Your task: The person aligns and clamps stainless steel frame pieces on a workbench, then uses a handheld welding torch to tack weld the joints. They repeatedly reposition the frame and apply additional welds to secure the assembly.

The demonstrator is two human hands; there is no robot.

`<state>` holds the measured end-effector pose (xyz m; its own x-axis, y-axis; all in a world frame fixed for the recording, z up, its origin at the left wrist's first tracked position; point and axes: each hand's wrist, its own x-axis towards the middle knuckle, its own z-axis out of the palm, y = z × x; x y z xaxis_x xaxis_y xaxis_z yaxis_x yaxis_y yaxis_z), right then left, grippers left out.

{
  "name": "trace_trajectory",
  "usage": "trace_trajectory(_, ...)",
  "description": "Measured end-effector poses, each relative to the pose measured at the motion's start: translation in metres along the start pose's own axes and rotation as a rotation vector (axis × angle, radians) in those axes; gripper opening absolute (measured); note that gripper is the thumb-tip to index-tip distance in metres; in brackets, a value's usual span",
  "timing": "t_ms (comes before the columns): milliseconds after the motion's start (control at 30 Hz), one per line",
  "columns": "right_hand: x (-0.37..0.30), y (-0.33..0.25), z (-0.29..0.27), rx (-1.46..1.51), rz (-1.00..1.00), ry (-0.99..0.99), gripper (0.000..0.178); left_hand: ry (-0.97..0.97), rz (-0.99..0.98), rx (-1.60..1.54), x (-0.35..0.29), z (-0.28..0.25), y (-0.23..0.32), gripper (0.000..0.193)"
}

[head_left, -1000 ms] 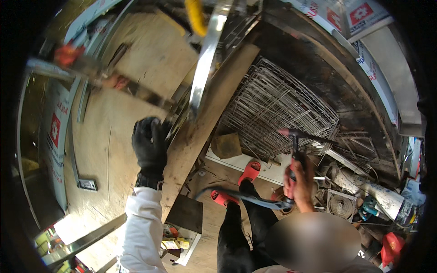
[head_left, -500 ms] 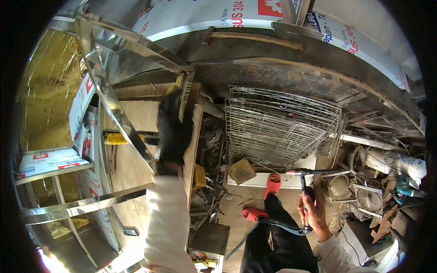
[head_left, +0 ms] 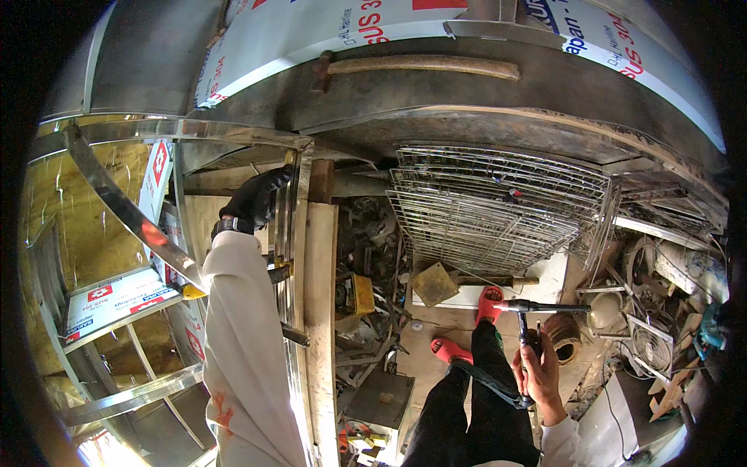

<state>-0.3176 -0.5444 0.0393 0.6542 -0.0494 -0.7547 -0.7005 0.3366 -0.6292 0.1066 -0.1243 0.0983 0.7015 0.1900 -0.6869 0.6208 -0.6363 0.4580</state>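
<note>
My left hand (head_left: 255,200), in a black glove, is closed round the near-right bar of a shiny metal frame (head_left: 299,175) close to its corner. The frame lies over a wooden board on the left, one curved bar crossing behind my sleeve. Its grip is partly hidden by the glove. Bare, my right hand (head_left: 540,372) is wrapped round the handle of a welding torch (head_left: 560,307), whose head lies crosswise with a pale nozzle pointing left. A dark cable runs from the torch across my legs.
A hammer (head_left: 420,67) rests on the dark far ledge. Wire racks (head_left: 498,210) stand in the middle, with metal scrap (head_left: 362,257) beside them. A yellow box (head_left: 354,296) sits below the board. A fan (head_left: 650,342) and other clutter fill the right side.
The metal frame has swung down and now lies flatter, its corner lower and left of before. My left hand has moved left with it. The torch stays in my right hand, almost unmoved.
</note>
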Motion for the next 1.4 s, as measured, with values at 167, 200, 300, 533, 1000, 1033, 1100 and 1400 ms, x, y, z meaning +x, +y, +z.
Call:
trace_trajectory(167, 0.019, -0.015, 0.02, -0.004, -0.055, -0.027, 0.041, 0.015, 0.093, -0.077, 0.02, 0.011, -0.018, 0.046)
trace_trajectory(200, 0.021, -0.021, 0.03, 0.018, -0.055, -0.038, 0.039, 0.019, 0.149, -0.072, 0.024, 0.004, -0.025, 0.05)
trace_trajectory(300, 0.025, -0.028, 0.052, 0.042, -0.107, -0.079, 0.034, -0.054, 0.301, -0.074, 0.051, -0.011, -0.055, 0.06)
trace_trajectory(533, 0.024, -0.05, 0.11, 0.301, -0.226, -0.045, 0.03, 0.019, 0.302, 0.349, 0.019, -0.008, -0.019, 0.056)
trace_trajectory(1000, 0.091, -0.214, 0.232, -0.738, -0.736, -0.572, 0.043, -0.137, 0.563, -0.856, -0.168, 0.199, -0.097, 0.029)
trace_trajectory(1033, 0.106, -0.223, 0.234, -0.806, -0.842, -0.648, 0.046, 0.001, 0.51, -0.914, -0.161, 0.195, -0.099, 0.016)
trace_trajectory(1100, 0.155, -0.245, 0.228, -0.848, -1.222, -0.213, 0.047, 0.146, 0.414, -0.83, -0.145, 0.171, -0.091, 0.02)
trace_trajectory(1400, 0.266, -0.321, 0.215, -1.637, -1.249, 0.441, 0.045, 0.982, 0.802, -0.232, -0.083, 0.13, -0.082, 0.038)
